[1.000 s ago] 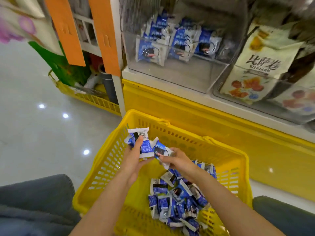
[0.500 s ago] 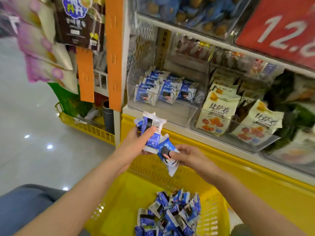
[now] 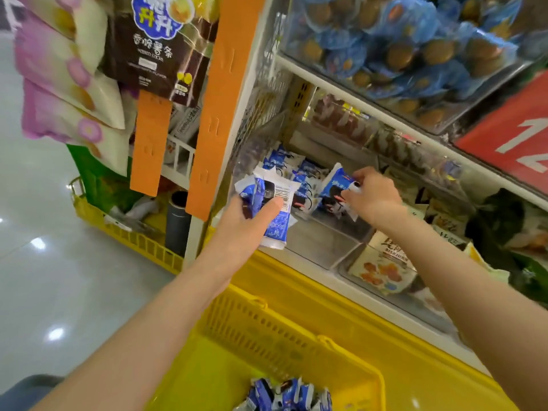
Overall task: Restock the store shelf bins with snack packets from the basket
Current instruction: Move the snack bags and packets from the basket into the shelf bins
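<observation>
Two orange strips hang just left of the shelf, and a dark bag hangs beside them. Right of the clear bin lie cream packs in a second bin. The yellow basket stands below your arms, with loose packets in it.

Your left hand grips a bundle of blue-white packets at the bin's front, thumb across it. Your right hand pinches one packet over the bin, just above those lying inside.

The bundle shows a barcode. The red sign reads "1", and the dark bag carries Chinese characters.
</observation>
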A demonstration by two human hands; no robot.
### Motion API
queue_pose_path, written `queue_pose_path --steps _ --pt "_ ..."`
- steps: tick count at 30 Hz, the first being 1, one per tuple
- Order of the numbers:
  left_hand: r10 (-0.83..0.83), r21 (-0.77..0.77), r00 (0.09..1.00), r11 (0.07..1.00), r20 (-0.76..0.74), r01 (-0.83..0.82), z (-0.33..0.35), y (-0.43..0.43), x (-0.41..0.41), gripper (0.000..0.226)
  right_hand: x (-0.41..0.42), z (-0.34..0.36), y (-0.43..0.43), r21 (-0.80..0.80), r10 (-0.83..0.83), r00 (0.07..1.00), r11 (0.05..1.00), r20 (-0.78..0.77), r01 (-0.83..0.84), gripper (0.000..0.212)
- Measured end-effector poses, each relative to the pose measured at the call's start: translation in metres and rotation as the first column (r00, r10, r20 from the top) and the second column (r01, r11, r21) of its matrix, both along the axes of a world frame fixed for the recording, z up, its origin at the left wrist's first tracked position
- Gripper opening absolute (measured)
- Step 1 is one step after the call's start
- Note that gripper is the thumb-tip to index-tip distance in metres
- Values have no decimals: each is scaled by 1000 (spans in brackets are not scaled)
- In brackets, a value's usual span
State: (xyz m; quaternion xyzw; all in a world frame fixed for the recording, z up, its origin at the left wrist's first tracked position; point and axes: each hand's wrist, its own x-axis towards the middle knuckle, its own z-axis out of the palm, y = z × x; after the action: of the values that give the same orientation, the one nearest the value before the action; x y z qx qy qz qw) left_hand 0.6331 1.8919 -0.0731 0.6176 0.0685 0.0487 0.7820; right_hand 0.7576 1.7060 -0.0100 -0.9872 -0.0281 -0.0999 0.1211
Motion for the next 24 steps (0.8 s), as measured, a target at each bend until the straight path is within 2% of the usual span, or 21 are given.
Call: queue_pose_path --steps 3,5,8,11,16,21,24 --pt "11 -15 999 1000 38 -11 -2 9 13 55 32 -8 8 -258 -34 996 966 -78 12 35" --pt "14 -4 999 1000 43 -14 -6 16 20 56 46 -14 12 -370 -77 990 929 -121 27 35" --pt "3 -9 999 1000 46 -3 -16 27 27 54 59 -23 15 -435 -129 975 899 -181 38 36" --pt "-11 -35 999 999 40 12 -24 35 35 43 66 -33 17 -476 -113 968 879 -226 -8 38" --pt "-16 -76 998 997 63 21 -23 41 44 26 75 -44 18 -595 -93 977 802 -193 -41 33" --pt "-63 -152 996 986 67 73 -22 43 46 35 76 -43 17 -521 -81 981 853 -179 -24 36" --pt "-122 -205 992 971 8 121 -19 42 43 33 63 -37 27 -285 -17 994 958 -112 -16 43"
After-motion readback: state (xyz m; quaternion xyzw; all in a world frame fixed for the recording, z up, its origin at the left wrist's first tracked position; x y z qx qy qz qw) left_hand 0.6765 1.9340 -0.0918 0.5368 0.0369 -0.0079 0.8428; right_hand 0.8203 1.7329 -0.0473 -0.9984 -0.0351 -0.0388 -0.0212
